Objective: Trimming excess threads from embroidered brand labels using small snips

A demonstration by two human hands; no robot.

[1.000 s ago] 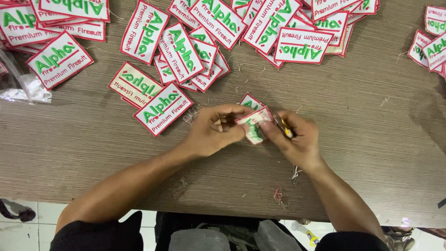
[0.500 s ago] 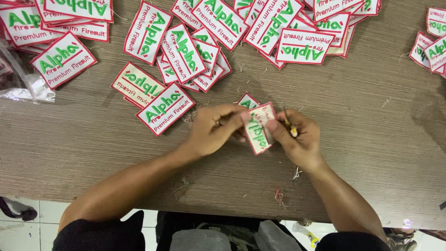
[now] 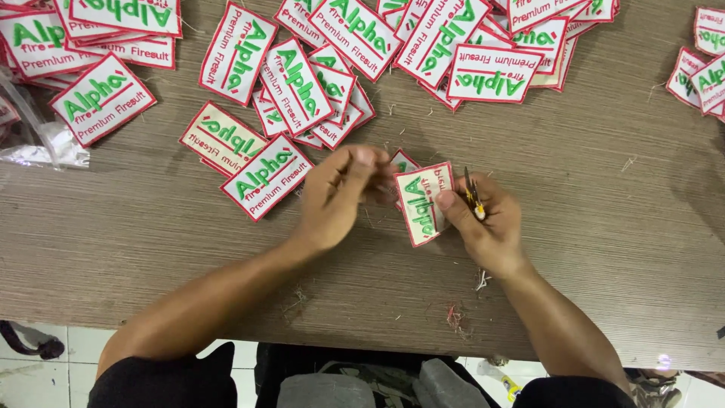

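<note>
Desk: a wide brown wood-grain desk (image 3: pixel 589 227) fills nearly the whole head view; its near edge runs along the bottom, with pale floor tiles below it.
Patch heap: dozens of white embroidered patches (image 3: pixel 355 68) with red borders and green lettering lie scattered and overlapping across the far half of the desk, from the left corner to a few at the right edge (image 3: pixel 706 72).
Plastic bag: a crumpled clear bag (image 3: pixel 41 140) lies at the left edge, just beside the leftmost patches.
Nearest loose patch: one patch (image 3: pixel 266 176) lies flat and tilted, just left of the left hand and apart from it.
Left hand: the left hand (image 3: pixel 336 198) hovers over the desk with fingers curled and thumb meeting the fingertips; it seems to pinch something very fine, though what it is cannot be made out.
Right hand: the right hand (image 3: pixel 487 223) pinches the held patch at its right edge, thumb on top, and also carries a small snipping tool.
Held patch: the held patch (image 3: pixel 424 202) sits between the two hands, turned on end, over a second patch (image 3: pixel 402 162) whose corner shows behind it.
Tool: the slim yellow-handled snips (image 3: pixel 473 195) lie along the right fingers, blades pointing away.
Thread scraps: small red and white thread bits (image 3: pixel 455 316) lie near the desk edge below the right wrist.
</note>
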